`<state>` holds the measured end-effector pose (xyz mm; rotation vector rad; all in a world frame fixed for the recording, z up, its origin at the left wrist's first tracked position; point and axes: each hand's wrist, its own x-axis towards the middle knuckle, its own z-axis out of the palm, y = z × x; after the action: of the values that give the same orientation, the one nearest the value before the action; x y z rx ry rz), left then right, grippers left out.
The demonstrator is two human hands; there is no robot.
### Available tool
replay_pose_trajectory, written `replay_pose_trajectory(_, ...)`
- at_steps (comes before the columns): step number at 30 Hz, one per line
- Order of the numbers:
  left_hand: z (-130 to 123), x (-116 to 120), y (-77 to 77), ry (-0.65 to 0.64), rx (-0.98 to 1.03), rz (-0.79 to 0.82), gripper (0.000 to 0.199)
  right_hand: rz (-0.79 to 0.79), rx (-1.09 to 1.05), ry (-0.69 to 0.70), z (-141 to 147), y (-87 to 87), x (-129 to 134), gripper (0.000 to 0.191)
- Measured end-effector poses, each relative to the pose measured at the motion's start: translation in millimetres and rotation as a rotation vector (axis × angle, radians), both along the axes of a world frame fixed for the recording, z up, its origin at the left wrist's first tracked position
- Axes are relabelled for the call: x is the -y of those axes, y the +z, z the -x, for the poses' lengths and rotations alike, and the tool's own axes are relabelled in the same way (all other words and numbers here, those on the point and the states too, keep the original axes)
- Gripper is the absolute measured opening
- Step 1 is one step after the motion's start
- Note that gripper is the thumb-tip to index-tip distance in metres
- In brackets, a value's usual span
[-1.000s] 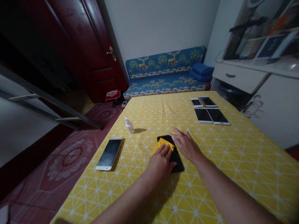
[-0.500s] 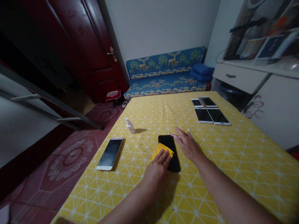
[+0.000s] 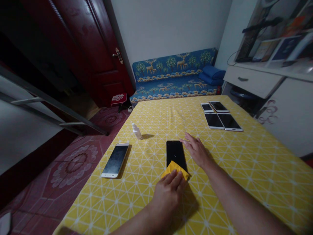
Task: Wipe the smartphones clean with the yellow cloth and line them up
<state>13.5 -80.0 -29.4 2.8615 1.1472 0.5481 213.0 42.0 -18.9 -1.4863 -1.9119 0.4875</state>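
A thin yellow cloth (image 3: 175, 167) is pressed by the left hand (image 3: 168, 192) onto the near end of a black rectangular phone (image 3: 174, 151). The fingers of that hand are laid close together; its thumb is hidden, so whether the cloth is also pinched cannot be told. The phone is laid flat near the middle of a counter (image 3: 244, 179) covered by a yellow tablecloth (image 3: 156, 114) printed with white lines. The right hand (image 3: 197, 151) is held just beside the phone's far right corner, its fingers slightly spread and nothing gripped; whether the corner is touched cannot be told. To the left, a white-framed phone (image 3: 115, 160) with a dark screen is laid flat, and beyond it a small white spray bottle (image 3: 137, 131) is stood upright. At the far right, four phones (image 3: 214, 120) with dark screens are set close together in two rows. Beyond the counter, a long blue bench (image 3: 168, 78) patterned with deer and trees is placed against the wall (image 3: 171, 26).
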Motion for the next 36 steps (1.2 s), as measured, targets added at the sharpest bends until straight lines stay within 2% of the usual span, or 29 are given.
replay_pose_trajectory(4, -6, 2, 2.7, 0.004, 0.026, 0.026, 0.036, -0.007, -0.029, -0.056, 0, -2.8, -1, 0.052)
replay_pose_trajectory(10, -18, -8, 0.0, 0.069, -0.009, 0.007, 0.036, -0.068, -0.045, -0.022, 0, -8.9, -5, 0.052)
replay_pose_trajectory(13, -26, -21, 6.1, 0.113, -0.039, 0.011, 0.033, -0.063, -0.073, -0.018, 0, -9.0, -5, 0.052)
replay_pose_trajectory(19, -37, -51, 25.1, 0.117, -0.008, 0.041, 0.028, -0.084, -0.165, 0.0, 0, -7.3, -3, 0.053)
replay_pose_trajectory(26, -39, -84, 37.2, 0.175, -0.033, 0.149, 0.024, -0.063, -0.32, 0.004, -1, -17.3, -4, 0.06)
replay_pose_trajectory(32, -38, -106, 45.8, 0.103, -0.031, 0.165, 0.021, -0.052, -0.36, -0.077, -2, -21.3, -4, 0.064)
replay_pose_trajectory(36, -34, -117, 46.7, 0.106, -0.022, 0.187, 0.024, -0.033, -0.367, -0.096, -3, -20.8, -4, 0.066)
